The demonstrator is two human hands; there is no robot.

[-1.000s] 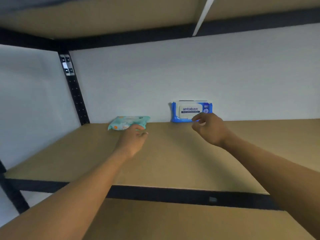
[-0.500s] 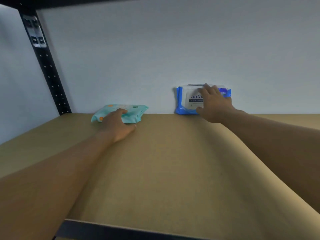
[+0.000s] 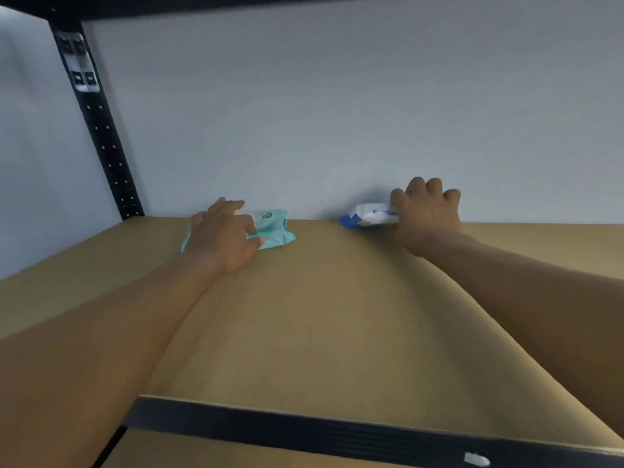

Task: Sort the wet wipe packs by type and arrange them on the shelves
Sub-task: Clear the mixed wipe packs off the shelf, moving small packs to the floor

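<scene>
Both of your arms reach deep across the brown shelf board (image 3: 320, 315), toward the back edge where it meets the pale wall (image 3: 337, 113). Your left hand (image 3: 223, 238) lies over the teal wet wipe pack (image 3: 273, 229): the fingers rest on its top, the thumb presses against its near edge, and the pack is crumpled in that grip. Only its right end shows past your hand, lying on the board close to the wall.

Your right hand (image 3: 425, 217) has its fingers curled over the right end of the blue and white wet wipe pack (image 3: 368, 214), clamped on it. This pack sits at the very back of the shelf, tilted, with its blue left corner down on the board. The two packs are apart, with bare board between them.

A black perforated upright post (image 3: 101, 130) stands at the back left corner. The black front rail (image 3: 337, 430) crosses the bottom of the view, with a lower shelf board (image 3: 202, 450) beneath it.
</scene>
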